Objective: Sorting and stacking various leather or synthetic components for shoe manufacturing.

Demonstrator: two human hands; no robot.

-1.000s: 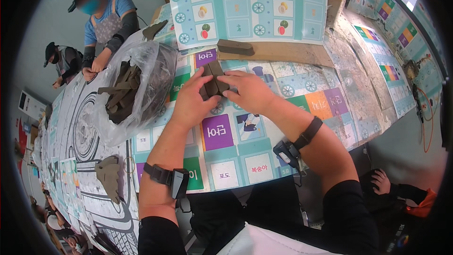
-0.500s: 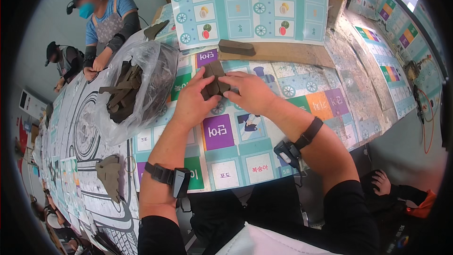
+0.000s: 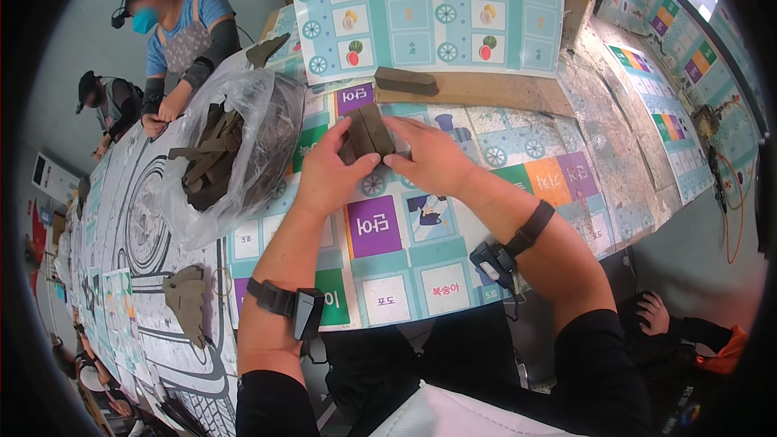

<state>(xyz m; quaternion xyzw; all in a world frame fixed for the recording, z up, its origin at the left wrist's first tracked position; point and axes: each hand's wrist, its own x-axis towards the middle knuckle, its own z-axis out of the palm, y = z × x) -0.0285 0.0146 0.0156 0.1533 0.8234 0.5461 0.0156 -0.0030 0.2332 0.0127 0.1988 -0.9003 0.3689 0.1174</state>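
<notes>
With thumb and fingers spread apart, your left hand (image 3: 329,174) and right hand (image 3: 435,156) bracket the paired brown pieces (image 3: 370,133) lying between your fingertips, apparently a squaring-up step, the next move calling for light, even pressure from both sides.

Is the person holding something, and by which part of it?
An olive-brown bundle: the left hand is at its left edge, the right hand at its right edge, both thumbs by the near end. Whether gripped or only steadied, I cannot tell.
</notes>
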